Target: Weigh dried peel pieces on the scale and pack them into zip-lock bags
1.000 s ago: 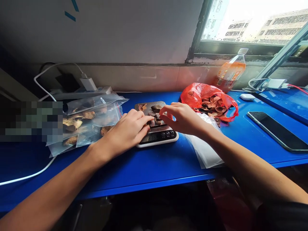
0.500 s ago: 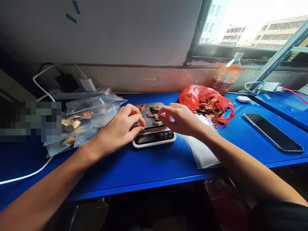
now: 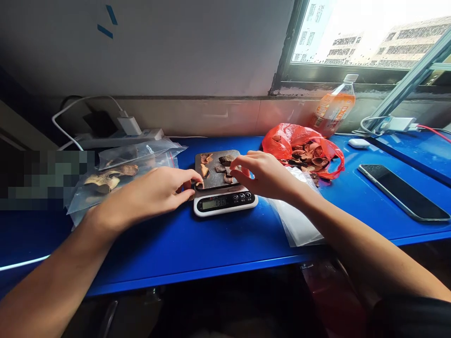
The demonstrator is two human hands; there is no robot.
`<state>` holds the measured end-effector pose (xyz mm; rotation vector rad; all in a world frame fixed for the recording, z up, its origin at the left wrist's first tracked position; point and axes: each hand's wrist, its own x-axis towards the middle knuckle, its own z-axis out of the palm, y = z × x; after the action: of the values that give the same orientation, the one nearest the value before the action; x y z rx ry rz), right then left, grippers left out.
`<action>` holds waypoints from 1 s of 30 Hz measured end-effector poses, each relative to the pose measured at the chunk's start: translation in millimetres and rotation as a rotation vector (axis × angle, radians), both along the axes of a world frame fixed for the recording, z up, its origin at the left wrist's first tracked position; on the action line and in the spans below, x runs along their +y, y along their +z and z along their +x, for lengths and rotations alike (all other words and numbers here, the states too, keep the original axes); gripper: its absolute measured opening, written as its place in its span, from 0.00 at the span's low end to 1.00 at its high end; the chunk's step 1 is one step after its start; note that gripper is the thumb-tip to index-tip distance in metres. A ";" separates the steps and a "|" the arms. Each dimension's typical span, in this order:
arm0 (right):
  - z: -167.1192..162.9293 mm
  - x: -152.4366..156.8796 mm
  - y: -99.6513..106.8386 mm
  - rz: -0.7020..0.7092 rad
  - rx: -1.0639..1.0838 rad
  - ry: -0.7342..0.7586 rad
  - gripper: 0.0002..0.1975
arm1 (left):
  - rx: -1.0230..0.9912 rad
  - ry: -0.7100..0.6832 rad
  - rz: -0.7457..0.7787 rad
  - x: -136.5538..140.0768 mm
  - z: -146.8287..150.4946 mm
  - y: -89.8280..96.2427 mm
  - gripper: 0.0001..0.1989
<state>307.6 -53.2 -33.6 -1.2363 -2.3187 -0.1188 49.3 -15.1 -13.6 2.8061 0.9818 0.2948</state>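
Note:
A small digital scale with a grey weighing plate stands on the blue table. On the right of its plate lie several dark, rough dried pieces; two paler brown dried slices are on the left. My left hand is at the plate's left front corner, thumb and index finger closed around a small dried slice. Over the plate's right side curves my right hand, thumb and fingers apart beside the dark pieces. Nothing is visible in its grasp, though its inner side is partly hidden.
Clear plastic bags holding pale dried slices lie at left. To the right are a red plastic bag of brown dried pieces, clear bags, a phone and an orange drink bottle. A power strip sits behind.
My left hand has shifted left and slightly down, uncovering the plate's left side and the pale slices. The scale's display reading has changed. My right hand stays nearly in place.

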 end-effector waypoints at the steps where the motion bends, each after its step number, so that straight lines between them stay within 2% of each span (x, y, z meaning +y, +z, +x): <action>1: -0.3 0.1 0.1 -0.005 -0.003 -0.001 0.08 | -0.009 0.001 0.019 -0.4 1.2 -0.5 0.14; 6: 1.8 1.2 -1.6 0.011 0.005 0.005 0.08 | -0.175 0.001 0.056 -7.2 2.2 7.6 0.12; 9: 1.5 -0.6 -1.4 0.016 0.038 0.020 0.08 | -0.343 0.110 0.029 -13.9 1.3 14.5 0.11; 12: -6.2 -8.1 1.0 -0.036 0.203 0.099 0.08 | -0.537 0.163 0.002 -20.0 5.1 14.6 0.11; 15: -20.3 -18.7 2.3 -0.156 0.498 0.255 0.14 | -0.603 0.065 -0.037 -24.2 13.5 7.3 0.08; 17: -29.2 -23.7 0.9 -0.271 0.666 0.306 0.16 | -0.591 -0.007 -0.047 -26.3 19.3 1.5 0.07; 21: -36.5 -22.6 -5.1 -0.415 0.782 0.317 0.13 | -0.649 -0.083 -0.090 -28.7 25.2 -4.9 0.07; 24: -35.1 -18.5 -8.1 -0.406 0.813 0.328 0.11 | -0.722 -0.019 -0.176 -29.2 25.9 -5.2 0.09; 30: -35.6 -20.0 -9.3 -0.309 0.824 0.209 0.10 | -0.807 0.096 -0.319 -30.6 28.8 -5.8 0.10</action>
<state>272.0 -73.2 -43.0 -0.9125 -1.7358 0.7111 78.2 -45.7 -19.5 2.0399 0.8481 1.0635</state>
